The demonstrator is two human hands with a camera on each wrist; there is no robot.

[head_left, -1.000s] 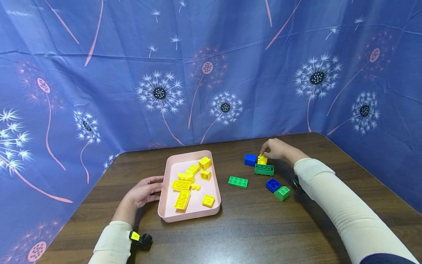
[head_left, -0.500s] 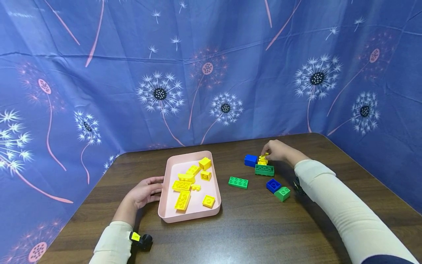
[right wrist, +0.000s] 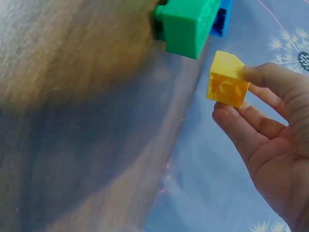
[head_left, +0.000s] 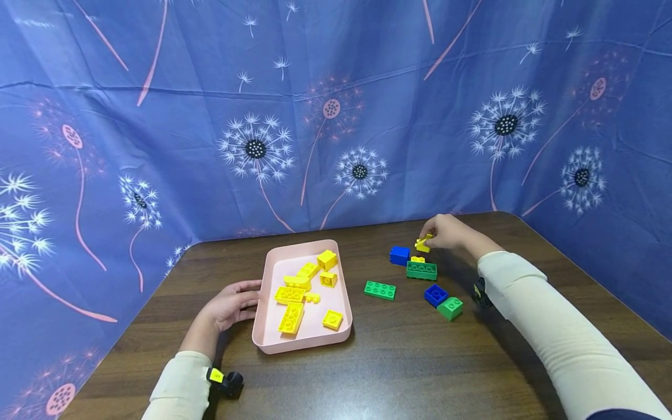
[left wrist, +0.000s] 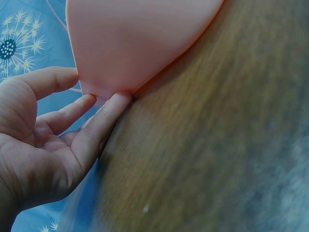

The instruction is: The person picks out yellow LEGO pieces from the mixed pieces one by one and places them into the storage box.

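Note:
My right hand [head_left: 447, 231] pinches a small yellow toy brick [right wrist: 228, 79] with a slanted side between thumb and fingers, above the far right of the table. Its hollow underside faces the right wrist camera. Just below it in the head view, another yellow brick [head_left: 417, 259] shows behind a green brick [head_left: 422, 270], with a blue brick [head_left: 399, 255] to their left. At the pink tray [head_left: 258, 326], my left hand [head_left: 231, 306] touches the outer left wall with its fingertips, fingers spread and fairly straight. Several yellow bricks [head_left: 290, 295] lie inside that tray.
Between tray and right arm lies a flat green brick [head_left: 380, 290]. Nearer me, a blue brick [head_left: 436, 295] sits against a green curved brick [head_left: 450, 308], close to the right sleeve. A blue dandelion-print cloth [head_left: 420, 116] hangs behind the wooden table [head_left: 367, 373].
My right hand has lifted the yellow brick up and slightly right, away from the green brick, uncovering the yellow brick behind it. My left hand and the tray stay put.

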